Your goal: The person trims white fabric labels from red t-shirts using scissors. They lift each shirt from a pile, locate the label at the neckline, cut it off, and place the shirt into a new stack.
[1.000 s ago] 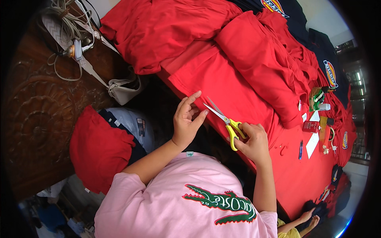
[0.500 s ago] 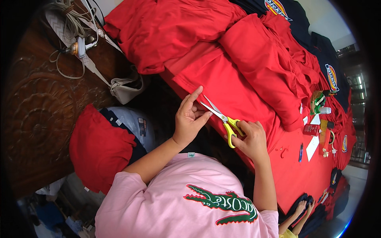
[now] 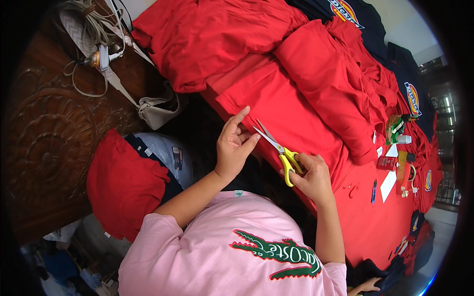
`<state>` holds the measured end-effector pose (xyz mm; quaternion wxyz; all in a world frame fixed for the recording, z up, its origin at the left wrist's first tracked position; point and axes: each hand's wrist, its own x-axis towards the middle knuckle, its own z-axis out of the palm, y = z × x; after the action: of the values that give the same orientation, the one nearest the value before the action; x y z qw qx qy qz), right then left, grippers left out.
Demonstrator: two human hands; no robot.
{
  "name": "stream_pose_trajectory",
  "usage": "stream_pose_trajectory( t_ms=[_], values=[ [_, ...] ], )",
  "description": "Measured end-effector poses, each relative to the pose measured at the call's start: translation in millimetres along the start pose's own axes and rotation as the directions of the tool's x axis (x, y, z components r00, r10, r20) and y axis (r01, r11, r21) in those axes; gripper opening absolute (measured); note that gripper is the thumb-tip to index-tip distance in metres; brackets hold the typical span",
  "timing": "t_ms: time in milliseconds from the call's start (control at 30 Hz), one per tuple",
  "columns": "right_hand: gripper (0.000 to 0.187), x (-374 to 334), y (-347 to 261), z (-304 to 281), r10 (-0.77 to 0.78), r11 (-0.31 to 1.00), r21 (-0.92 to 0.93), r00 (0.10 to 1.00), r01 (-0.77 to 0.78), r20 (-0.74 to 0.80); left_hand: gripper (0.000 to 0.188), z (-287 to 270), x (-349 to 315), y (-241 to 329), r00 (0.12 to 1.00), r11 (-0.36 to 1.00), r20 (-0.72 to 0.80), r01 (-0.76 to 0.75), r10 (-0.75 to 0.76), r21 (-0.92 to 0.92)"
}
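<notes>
Seemingly at a trimming step: gripping the yellow-handled scissors [image 3: 280, 149] by the loops in the right hand [image 3: 316, 180], with blades parted beside the red fabric [image 3: 276, 98]. Holding the left hand [image 3: 232, 150] with thumb and forefinger spread near the tips, pinching nothing visible. Probably calls for careful blade alignment.

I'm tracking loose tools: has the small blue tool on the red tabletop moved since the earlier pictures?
No, no visible shift: the small blue tool still lies just left of the white strip.
</notes>
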<state>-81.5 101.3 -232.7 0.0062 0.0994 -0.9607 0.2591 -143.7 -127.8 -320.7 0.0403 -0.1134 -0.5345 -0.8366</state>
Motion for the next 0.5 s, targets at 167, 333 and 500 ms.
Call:
stream_pose_trajectory(
  t_ms=[167, 333, 500],
  values=[
    [0.037, 6, -4, 0, -0.040, 0.996, -0.077, 0.998, 0.037, -0.040, 0.076, 2, 1, 3, 1.000, 1.000, 0.013, -0.003, 0.003, 0.024],
    [0.036, 11, -3, 4, -0.066, 0.994, -0.089, 0.996, 0.060, -0.068, 0.078, 0, 2, 7, 0.999, 1.000, 0.045, 0.013, -0.014, 0.023],
    [0.031, 9, 7, 7, -0.026, 0.999, -0.029, 1.000, 0.026, -0.008, 0.078, -2, 3, 9, 1.000, 0.999, 0.030, 0.007, -0.008, 0.049]
  ],
)
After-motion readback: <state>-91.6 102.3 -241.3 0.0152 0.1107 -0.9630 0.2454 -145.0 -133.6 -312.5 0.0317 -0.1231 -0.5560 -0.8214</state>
